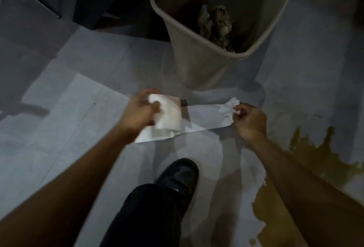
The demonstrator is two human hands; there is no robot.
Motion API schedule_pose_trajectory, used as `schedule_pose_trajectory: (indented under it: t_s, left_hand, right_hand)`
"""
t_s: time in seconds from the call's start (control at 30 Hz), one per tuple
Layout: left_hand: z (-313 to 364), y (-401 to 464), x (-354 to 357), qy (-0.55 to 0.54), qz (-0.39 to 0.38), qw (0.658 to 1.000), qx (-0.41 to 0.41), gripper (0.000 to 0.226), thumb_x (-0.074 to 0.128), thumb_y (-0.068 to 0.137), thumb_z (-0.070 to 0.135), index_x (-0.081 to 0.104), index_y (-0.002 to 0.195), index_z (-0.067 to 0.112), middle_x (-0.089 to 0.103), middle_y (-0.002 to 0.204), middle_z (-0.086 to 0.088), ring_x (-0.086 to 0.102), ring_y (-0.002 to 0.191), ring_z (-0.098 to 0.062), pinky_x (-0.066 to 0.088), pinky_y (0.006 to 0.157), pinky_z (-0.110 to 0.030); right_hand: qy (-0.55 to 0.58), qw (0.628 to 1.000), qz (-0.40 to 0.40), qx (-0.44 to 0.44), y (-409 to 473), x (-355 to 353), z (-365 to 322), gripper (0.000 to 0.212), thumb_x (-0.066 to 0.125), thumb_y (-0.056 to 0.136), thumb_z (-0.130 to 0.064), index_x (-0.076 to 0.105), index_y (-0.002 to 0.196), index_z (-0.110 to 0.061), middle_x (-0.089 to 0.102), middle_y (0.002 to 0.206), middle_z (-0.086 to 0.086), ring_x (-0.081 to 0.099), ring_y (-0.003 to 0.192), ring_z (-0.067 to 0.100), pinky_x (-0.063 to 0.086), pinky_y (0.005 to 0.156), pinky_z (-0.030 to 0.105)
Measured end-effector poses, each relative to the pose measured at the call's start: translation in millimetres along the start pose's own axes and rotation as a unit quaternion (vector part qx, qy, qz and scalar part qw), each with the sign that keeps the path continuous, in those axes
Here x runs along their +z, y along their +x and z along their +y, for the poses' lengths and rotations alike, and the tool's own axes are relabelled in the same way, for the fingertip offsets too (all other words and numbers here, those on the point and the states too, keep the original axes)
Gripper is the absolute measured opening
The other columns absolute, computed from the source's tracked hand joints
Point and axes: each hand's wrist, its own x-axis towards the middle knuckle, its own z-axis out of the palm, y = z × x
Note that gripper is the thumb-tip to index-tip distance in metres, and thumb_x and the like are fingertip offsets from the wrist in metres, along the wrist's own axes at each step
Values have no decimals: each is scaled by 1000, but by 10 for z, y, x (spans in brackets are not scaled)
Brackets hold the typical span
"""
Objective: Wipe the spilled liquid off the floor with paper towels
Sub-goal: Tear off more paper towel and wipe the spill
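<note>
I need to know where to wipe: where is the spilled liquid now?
In the head view, the brown spilled liquid lies on the floor at lower right, beside the right forearm, right of the black shoe.

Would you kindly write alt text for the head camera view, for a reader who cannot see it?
A person's left hand holds a paper towel roll while the right hand pinches the end of the sheet stretched between them. A brown spill spreads on the grey floor at right; a bin ahead holds soiled towels.
</note>
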Motion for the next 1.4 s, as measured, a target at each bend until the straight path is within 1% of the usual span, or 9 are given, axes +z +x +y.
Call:
schedule_pose_trajectory:
  t_s: [0.17, 0.4, 0.63, 0.73, 0.83, 1.07, 1.17, 1.27, 1.4]
  left_hand:
    - [-172, -153, -1332, -83, 85, 992, -50, 51, 44, 79, -5, 74, 110, 23, 67, 112, -12, 62, 100, -33, 50, 76, -37]
    - [-857, -576, -1950, -18, 134, 981, -136, 52, 47, 94, -9, 61, 134, 22, 58, 112, -17, 57, 87, -33, 50, 70, -39]
    - [-1323, -554, -1945, -4, 212, 965, -154, 49, 55, 94, -2, 60, 134, 26, 63, 111, -20, 56, 90, -33, 48, 72, -43]
    - [-1323, -576, -1981, -4, 222, 962, -157, 47, 55, 93, -3, 60, 133, 23, 64, 107, -18, 56, 88, -33, 50, 72, -41]
    - [-1377, -619, -2044, 7, 230, 960, -158, 48, 55, 93, -1, 59, 137, 20, 63, 112, -18, 57, 91, -34, 51, 65, -40]
    - [-1495, -733, -2079, 37, 270, 948, -163, 49, 53, 92, 0, 59, 138, 15, 64, 96, -21, 55, 78, -29, 50, 63, -39]
    - [-1454, -771, -1992, 150, 321, 923, -147, 52, 58, 92, 9, 54, 143, 19, 68, 112, -24, 63, 96, -39, 55, 83, -52]
    - [-1237, -805, -1697, 302, 374, 876, -37, 48, 59, 91, 26, 52, 138, 18, 55, 121, -27, 53, 112, -44, 45, 98, -51]
    - [-864, -711, -839, 277, 220, 935, 21, 43, 66, 89, 42, 53, 120, 15, 58, 108, -16, 57, 94, -31, 40, 81, -35]
  right_hand:
    - [-30, 996, 76, -30, 273, -408, 212, 18, 65, 86, -3, 77, 98, -10, 73, 97, 14, 67, 86, 31, 44, 81, 25]
    - [-18, 996, 68, -53, 342, -618, 72, 12, 67, 89, -8, 76, 97, -10, 70, 88, 3, 63, 82, 18, 42, 74, 21]
    - [-20, 997, 52, -52, 121, -312, -81, 13, 67, 89, -7, 75, 97, -13, 71, 90, 5, 67, 88, 29, 53, 86, 35]
    - [26, 997, 64, -44, -50, -153, -254, 21, 61, 89, -1, 71, 103, -14, 69, 100, 6, 65, 94, 29, 47, 83, 14]
    - [43, 985, 93, -137, -388, 63, -580, 36, 63, 82, 2, 68, 115, -14, 69, 108, 8, 65, 92, 25, 52, 87, 29]
    - [26, 957, -166, -238, -1237, 1014, -1103, 30, 70, 80, -7, 67, 109, -12, 62, 102, 5, 59, 93, 25, 53, 86, 41]
    - [-28, 949, -240, -201, -1254, 1152, -1080, 36, 71, 85, -24, 67, 119, -13, 56, 116, 4, 52, 113, 25, 45, 99, 31]
    - [-28, 976, -144, -162, -1179, 1054, -1038, 48, 72, 85, -39, 62, 128, -18, 44, 127, 3, 39, 124, 22, 47, 100, 35]
    - [-167, 976, -130, -39, -1020, 992, -1018, 96, 78, 71, -63, 32, 147, -27, 24, 144, 13, 20, 129, 32, 45, 101, 49]
